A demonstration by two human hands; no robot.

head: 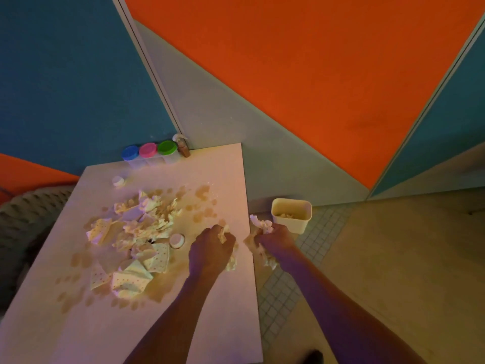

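A heap of crumpled, wet dotted paper napkins lies on the white table, among brownish spill stains. My left hand grips a wad of soaked napkin near the table's right edge. My right hand holds another crumpled napkin wad just past that edge, above the floor. A cream plastic bin stands on the floor right beside my right hand, with some scraps inside.
Three jars with blue, pink and green lids and a small brown pump bottle stand at the table's far edge. A small white cap and a tape roll lie on the table. A woven seat sits left.
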